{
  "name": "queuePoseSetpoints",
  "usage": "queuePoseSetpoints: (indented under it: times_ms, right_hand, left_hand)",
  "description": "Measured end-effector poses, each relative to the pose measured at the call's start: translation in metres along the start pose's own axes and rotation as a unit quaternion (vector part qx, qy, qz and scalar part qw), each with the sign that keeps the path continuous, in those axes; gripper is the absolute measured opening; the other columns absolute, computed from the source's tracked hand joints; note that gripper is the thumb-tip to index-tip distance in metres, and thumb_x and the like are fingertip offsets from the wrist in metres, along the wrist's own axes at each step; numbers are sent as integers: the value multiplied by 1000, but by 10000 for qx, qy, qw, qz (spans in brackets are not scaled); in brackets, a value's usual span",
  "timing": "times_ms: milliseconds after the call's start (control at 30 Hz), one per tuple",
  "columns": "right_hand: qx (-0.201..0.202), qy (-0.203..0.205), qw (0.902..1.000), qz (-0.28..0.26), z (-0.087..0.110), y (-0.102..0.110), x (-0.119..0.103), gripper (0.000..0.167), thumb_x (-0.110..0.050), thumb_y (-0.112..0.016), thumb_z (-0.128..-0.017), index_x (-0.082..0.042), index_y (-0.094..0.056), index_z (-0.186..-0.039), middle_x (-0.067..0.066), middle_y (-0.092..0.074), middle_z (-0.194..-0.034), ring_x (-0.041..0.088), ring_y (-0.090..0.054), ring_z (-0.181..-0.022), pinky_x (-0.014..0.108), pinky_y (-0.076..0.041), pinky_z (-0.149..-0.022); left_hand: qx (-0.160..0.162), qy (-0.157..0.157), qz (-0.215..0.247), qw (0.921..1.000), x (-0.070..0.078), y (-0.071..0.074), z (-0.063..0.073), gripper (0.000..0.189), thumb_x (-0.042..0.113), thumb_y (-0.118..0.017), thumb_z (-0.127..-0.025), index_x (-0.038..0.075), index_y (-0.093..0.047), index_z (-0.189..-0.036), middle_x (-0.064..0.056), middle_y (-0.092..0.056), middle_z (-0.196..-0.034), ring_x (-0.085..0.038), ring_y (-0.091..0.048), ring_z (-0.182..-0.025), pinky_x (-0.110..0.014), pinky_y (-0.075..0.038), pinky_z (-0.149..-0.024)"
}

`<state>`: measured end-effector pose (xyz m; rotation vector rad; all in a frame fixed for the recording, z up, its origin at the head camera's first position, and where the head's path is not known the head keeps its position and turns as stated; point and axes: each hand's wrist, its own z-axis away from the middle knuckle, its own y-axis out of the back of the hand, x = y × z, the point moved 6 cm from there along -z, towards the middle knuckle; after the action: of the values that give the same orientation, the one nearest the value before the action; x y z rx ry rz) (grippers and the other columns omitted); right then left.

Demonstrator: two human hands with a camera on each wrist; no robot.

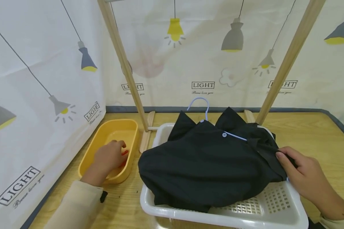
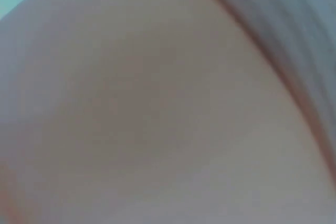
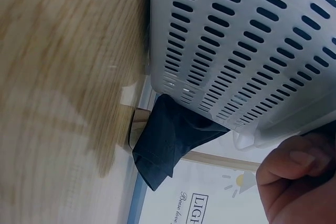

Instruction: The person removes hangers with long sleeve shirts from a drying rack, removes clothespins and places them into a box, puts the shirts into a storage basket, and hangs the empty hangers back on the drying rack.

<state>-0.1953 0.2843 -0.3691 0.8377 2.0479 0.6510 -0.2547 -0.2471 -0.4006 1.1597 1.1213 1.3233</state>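
The left hand (image 1: 110, 156) partly covered a red thing (image 1: 125, 152) in the yellow tray (image 1: 109, 132), and I couldn't tell what it was or whether it was held. The black shirt (image 1: 209, 168) hid most of the hanger (image 1: 235, 135) and much of the white basket (image 1: 275, 200), its near edge partly cut off. The wooden rack (image 1: 126, 65) ran out of sight overhead; the left wrist view was mostly blur.

Wood-grain tabletop (image 1: 321, 133) is extending below and right of the right-hand grip (image 1: 306, 175). Beyond the grip, cream backdrop (image 1: 172, 98) is hanging, showing pendant-lamp prints (image 1: 232, 36) and "LIGHT" lettering (image 1: 203, 85); well left, matching white side panel (image 1: 46, 63) is standing. Grey edging (image 1: 120, 109) is running along both hems.
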Motion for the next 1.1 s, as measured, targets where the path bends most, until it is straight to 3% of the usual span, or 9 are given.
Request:
queuePoseSetpoints:
  times_ms: [200, 333, 433, 567, 700, 800, 900, 1000, 1100]
  right_hand:
    - [-45, -68, 10000, -3, 0, -1, 0, 10, -6, -59, -98, -11, -67, -97, 3, -66, -77, -8, -50, -64, 10, -36, -56]
    - [-63, -58, 10000, -25, 0, -1, 0, 10, -6, -59, -98, -11, -67, -98, 5, -67, -78, -8, -50, -64, 10, -37, -56]
    - [-79, -67, 9999, -36, 0, -1, 1, 10, -6, -59, -97, -11, -67, -98, -3, -66, -77, -8, -50, -64, 10, -37, -55]
    - [-35, -97, 9999, -52, 1, 0, 1, 10, -6, -60, -97, -12, -68, -98, -23, -59, -80, -9, -50, -65, 10, -37, -56]
    - [-7, -87, 9999, -80, 0, 1, 1, 10, -6, -61, -97, -12, -68, -98, -28, -57, -82, -9, -51, -66, 9, -37, -57]
    - [28, -74, 9999, -133, 0, 1, 1, 11, -4, -61, -96, -12, -69, -97, -29, -57, -83, -10, -51, -67, 9, -37, -58]
    - [62, -64, 9997, -217, 1, 1, 0, 11, -3, -61, -96, -11, -69, -98, -31, -57, -85, -11, -51, -68, 8, -38, -59]
    - [72, -57, 9995, -304, 1, 1, 0, 12, -3, -61, -96, -12, -69, -98, -31, -58, -85, -12, -52, -69, 8, -38, -60]
    - [88, -25, 9995, -303, 1, 0, 0, 12, -3, -61, -96, -12, -68, -98, -30, -58, -84, -11, -51, -68, 8, -38, -60]
  left_hand:
    - [546, 206, 278, 9979, 8, 19, 7, 37, 37, -66, -95, 9, -67, -118, -16, -67, -105, -25, -56, -66, -33, -46, -53]
    - [1181, 42, 504, 9917, 22, 32, 15, 30, 36, -63, -96, 11, -70, -111, -10, -70, -103, -21, -58, -66, -30, -46, -52]
    - [1651, -226, 591, 9842, 37, 40, 21, 25, 34, -63, -96, 12, -72, -105, -8, -71, -98, -19, -58, -65, -29, -46, -52]
    - [2477, -787, 750, 9627, 59, 51, 31, 20, 29, -66, -95, 11, -73, -97, -6, -71, -89, -19, -57, -63, -31, -48, -55]
    - [3180, -1389, 869, 9338, 78, 59, 40, 15, 24, -70, -92, 9, -73, -92, -5, -71, -82, -22, -60, -64, -34, -52, -59]
    - [3323, -1712, 992, 9222, 92, 61, 43, 15, 24, -72, -90, 9, -73, -92, -5, -72, -82, -22, -63, -67, -35, -55, -64]
    - [3265, -1942, 1182, 9174, 104, 62, 44, 14, 23, -73, -90, 9, -74, -94, -4, -73, -85, -21, -64, -73, -37, -55, -72]
    - [3103, -2062, 1370, 9178, 113, 63, 45, 13, 23, -73, -90, 11, -74, -97, -4, -74, -91, -21, -65, -80, -39, -53, -77]
    - [2734, -2151, 1553, 9246, 121, 61, 47, 15, 24, -71, -91, 14, -74, -102, -2, -75, -98, -20, -67, -87, -39, -54, -83]
